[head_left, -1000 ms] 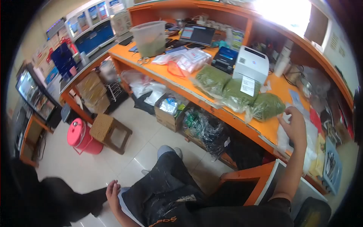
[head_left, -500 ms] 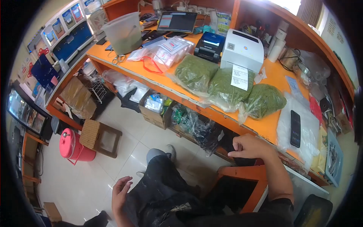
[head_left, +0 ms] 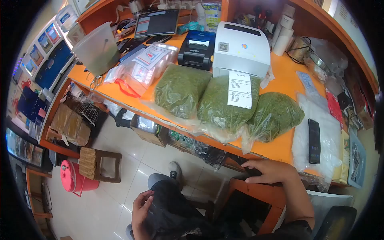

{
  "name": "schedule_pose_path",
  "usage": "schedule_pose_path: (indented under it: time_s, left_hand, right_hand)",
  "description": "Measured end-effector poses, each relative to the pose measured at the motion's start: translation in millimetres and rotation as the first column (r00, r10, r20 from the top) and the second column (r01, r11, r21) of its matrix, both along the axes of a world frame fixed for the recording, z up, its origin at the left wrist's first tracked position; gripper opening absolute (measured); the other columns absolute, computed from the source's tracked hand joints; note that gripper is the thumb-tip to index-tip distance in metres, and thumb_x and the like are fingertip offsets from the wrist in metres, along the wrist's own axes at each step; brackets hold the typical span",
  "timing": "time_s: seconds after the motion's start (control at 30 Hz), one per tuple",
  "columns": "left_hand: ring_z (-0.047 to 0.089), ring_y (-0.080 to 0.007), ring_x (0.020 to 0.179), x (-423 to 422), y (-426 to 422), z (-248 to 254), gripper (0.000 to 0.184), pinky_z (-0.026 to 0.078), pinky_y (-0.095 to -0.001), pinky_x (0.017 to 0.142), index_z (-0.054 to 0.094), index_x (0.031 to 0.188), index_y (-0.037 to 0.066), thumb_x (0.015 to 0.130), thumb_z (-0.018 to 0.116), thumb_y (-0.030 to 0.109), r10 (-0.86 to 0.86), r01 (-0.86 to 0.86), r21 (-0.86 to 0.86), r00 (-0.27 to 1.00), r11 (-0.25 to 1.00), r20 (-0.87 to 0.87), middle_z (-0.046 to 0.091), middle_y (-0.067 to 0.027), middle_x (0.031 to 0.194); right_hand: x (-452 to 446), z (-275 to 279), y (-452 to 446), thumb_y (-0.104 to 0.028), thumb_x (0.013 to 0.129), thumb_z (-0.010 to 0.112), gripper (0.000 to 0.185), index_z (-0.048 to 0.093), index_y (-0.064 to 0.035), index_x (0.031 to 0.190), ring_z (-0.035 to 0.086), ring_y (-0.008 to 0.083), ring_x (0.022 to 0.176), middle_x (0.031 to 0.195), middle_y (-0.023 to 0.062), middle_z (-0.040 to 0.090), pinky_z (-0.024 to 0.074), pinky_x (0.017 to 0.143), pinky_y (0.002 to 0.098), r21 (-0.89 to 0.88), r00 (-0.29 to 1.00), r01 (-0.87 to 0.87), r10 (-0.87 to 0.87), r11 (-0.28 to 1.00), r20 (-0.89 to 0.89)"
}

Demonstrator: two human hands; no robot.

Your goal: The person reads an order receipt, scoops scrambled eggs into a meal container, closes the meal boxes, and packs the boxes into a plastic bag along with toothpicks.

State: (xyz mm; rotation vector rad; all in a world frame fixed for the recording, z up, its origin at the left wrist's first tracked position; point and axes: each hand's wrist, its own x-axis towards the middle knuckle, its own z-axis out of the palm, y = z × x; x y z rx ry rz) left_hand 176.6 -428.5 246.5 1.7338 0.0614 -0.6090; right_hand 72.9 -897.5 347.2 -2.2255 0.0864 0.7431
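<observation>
My right hand [head_left: 269, 171] is just below the desk's front edge, thumb and forefinger apart, with nothing visible in it. A dark object [head_left: 252, 171] shows behind its fingers; I cannot tell if they touch. My left hand [head_left: 142, 206] hangs by my thigh, fingers loosely bent and holding nothing I can see. Three clear plastic bags of green ground material, a left bag [head_left: 180, 90], a middle bag [head_left: 216, 106] and a right bag [head_left: 276, 116], lie along the desk front. A printed paper label [head_left: 240, 90] hangs from the white printer [head_left: 242, 50] over the middle bag.
A phone [head_left: 314, 141] lies on stacked plastic bags [head_left: 302, 132] at the right. Behind are a black printer [head_left: 196, 50], a tablet [head_left: 156, 23] and a plastic tub [head_left: 98, 50]. A stool [head_left: 89, 164] and a pink bucket [head_left: 70, 176] stand on the floor. An orange wooden frame [head_left: 256, 192] is below my right hand.
The view has moved closer to the desk, so the bags and printers look larger. My right hand has opened its thumb and forefinger wider. My left hand's fingers are closer together.
</observation>
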Motion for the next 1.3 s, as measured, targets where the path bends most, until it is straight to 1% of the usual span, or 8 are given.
schedule_pose_path:
  time_s: [0.13,0.37,0.47,0.57,0.67,0.77,1.03,1.3]
  left_hand:
    - [0.059,-0.0159,0.106,10,-7,6,0.029,0.045,-0.0276,0.093,0.057,0.121,-0.004,0.094,0.059,0.006,-0.03,0.03,0.016,1.0,0.999,0.003,0.065,-0.0115,0.117]
    - [0.061,-0.0203,0.105,19,-1,2,0.029,0.047,-0.0322,0.09,0.058,0.12,0.0,0.094,0.058,0.014,0.001,-0.002,0.032,1.0,0.999,0.027,0.065,-0.0124,0.118]
    - [0.064,-0.0189,0.093,19,4,-7,0.027,0.05,-0.0301,0.082,0.058,0.119,0.0,0.097,0.056,0.016,0.001,-0.002,0.025,0.999,1.0,0.049,0.064,-0.013,0.12]
    - [0.062,-0.011,0.068,16,0,-1,0.024,0.05,-0.0217,0.066,0.057,0.117,-0.002,0.101,0.049,0.013,0.091,-0.098,-0.058,0.989,0.993,-0.112,0.068,-0.0082,0.096]
    - [0.046,-0.0058,0.049,15,3,14,0.025,0.038,-0.0197,0.048,0.059,0.113,0.0,0.103,0.045,0.018,-0.107,0.126,0.085,0.974,0.988,-0.198,0.057,0.0003,0.068]
    - [0.033,-0.0038,0.045,5,8,1,0.025,0.028,-0.0212,0.044,0.06,0.11,0.001,0.103,0.044,0.019,-0.202,0.2,-0.036,0.977,0.979,-0.065,0.04,0.0069,0.055]
    - [0.031,-0.0026,0.043,4,18,-2,0.025,0.024,-0.0227,0.041,0.061,0.103,0.002,0.104,0.044,0.021,0.06,-0.058,-0.15,0.998,0.987,0.008,0.039,0.0076,0.052]
    - [0.029,-0.0028,0.043,-12,70,20,0.032,0.022,-0.0215,0.041,0.062,0.101,0.003,0.103,0.046,0.03,0.208,-0.208,-0.374,0.977,0.904,-0.039,0.035,0.0077,0.053]
  right_hand:
    - [1,0,-2,-0.054,0.089,0.06,0.072,0.044,-0.0039,0.138,0.046,0.0326,0.129,0.14,0.0186,0.047,0.0371,0.107,0.038,0.011,0.999,-0.021,0.021,1.0,-0.042]
    - [0,-3,-4,-0.054,0.088,0.059,0.075,0.042,-0.0041,0.141,0.045,0.0334,0.131,0.142,0.0188,0.046,0.0358,0.109,0.0374,0.007,0.995,-0.02,0.021,1.0,-0.099]
    - [2,0,-2,-0.055,0.089,0.059,0.075,0.042,-0.0041,0.141,0.045,0.0333,0.13,0.142,0.0192,0.046,0.0359,0.108,0.0375,-0.004,0.994,-0.035,0.035,0.999,-0.099]
    - [3,-1,0,-0.055,0.088,0.059,0.075,0.042,-0.0045,0.141,0.046,0.0327,0.129,0.141,0.0183,0.047,0.0372,0.107,0.037,-0.034,0.994,-0.049,0.046,0.998,-0.104]
    - [4,-5,1,-0.056,0.087,0.06,0.076,0.042,-0.0047,0.14,0.05,0.0316,0.125,0.138,0.0167,0.051,0.0394,0.104,0.0361,-0.044,0.993,-0.056,0.051,0.997,-0.109]
    - [4,-13,-3,-0.056,0.088,0.06,0.076,0.042,-0.0039,0.14,0.05,0.0305,0.125,0.138,0.0168,0.051,0.0392,0.104,0.0364,-0.032,0.992,-0.085,0.081,0.996,-0.094]
    - [9,-9,-1,-0.05,0.09,0.061,0.074,0.039,-0.0002,0.141,0.048,0.0297,0.128,0.139,0.0208,0.048,0.0372,0.107,0.0359,0.012,0.986,-0.081,0.082,0.997,-0.144]
    - [15,-30,6,-0.031,0.094,0.064,0.058,0.042,-0.0019,0.138,0.053,0.0223,0.121,0.136,0.0145,0.051,0.0435,0.101,0.0354,0.203,0.984,0.057,-0.022,0.977,-0.174]
